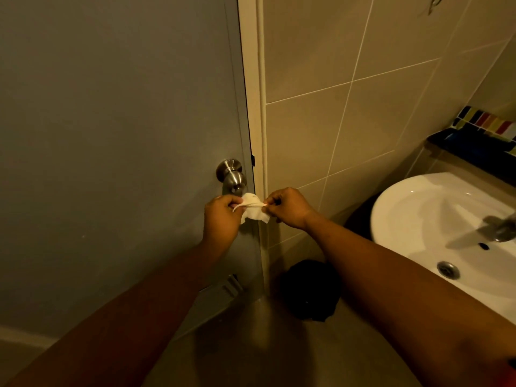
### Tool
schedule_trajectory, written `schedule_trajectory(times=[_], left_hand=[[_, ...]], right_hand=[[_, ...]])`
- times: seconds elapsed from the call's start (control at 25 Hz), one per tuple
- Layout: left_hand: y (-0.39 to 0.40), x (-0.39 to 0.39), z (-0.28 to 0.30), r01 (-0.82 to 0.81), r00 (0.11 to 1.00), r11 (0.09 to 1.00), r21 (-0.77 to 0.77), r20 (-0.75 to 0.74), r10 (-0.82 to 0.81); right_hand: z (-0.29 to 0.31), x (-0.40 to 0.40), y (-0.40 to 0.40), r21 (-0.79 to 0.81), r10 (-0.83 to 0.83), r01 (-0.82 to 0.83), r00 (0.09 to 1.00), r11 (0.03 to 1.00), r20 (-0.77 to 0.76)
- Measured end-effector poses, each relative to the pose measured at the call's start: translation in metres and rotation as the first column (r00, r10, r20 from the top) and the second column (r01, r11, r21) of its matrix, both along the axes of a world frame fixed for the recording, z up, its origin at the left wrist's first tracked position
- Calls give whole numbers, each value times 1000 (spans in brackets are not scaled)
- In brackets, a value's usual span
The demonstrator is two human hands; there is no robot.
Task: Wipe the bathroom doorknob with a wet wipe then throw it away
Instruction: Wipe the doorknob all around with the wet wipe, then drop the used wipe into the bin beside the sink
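Fingers (236,201) of the left hand (222,216) pinch one end of the wet wipe (254,209); right hand (287,206) fingers pinch the other end, both closed on it. Wipe is stretched between the hands, crumpled, hanging just below the steel doorknob (231,175), not touching it. Doorknob sits on the grey door (111,135), near the frame. White sink (418,213) at right.

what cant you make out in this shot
- Head view: the dark heap on the floor is too shadowed to tell bin from bag.
- Tap over the sink: blurred, cut off by the right edge.
- Wipe: its ends are hidden inside the left hand and right hand.
- Far side of the knob: faces away.
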State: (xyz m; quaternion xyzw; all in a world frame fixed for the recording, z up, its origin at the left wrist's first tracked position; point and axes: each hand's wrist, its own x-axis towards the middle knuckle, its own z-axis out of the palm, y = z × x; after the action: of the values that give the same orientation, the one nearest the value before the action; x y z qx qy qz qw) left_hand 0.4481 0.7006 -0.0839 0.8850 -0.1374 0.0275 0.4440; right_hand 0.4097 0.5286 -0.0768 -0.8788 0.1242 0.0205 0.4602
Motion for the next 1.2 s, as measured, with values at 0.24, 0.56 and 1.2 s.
schedule_trajectory(times=[0.24, 0.56, 1.2], left_hand=[[-55, -14, -1, 55, 983, 998, 2, -174, -54], [-137, -23, -23, 172, 914, 985, 7, -373, -157], [-232, 3, -238, 396, 689, 902, 171, -705, -168]], right_hand=[[1, -24, -43, 172, -225, 223, 974, 960, -9], [-19, -78, -105, 444, -486, 478, 868, 758, -105], [-266, -101, -145, 432, -726, 832, 530, 347, -438]])
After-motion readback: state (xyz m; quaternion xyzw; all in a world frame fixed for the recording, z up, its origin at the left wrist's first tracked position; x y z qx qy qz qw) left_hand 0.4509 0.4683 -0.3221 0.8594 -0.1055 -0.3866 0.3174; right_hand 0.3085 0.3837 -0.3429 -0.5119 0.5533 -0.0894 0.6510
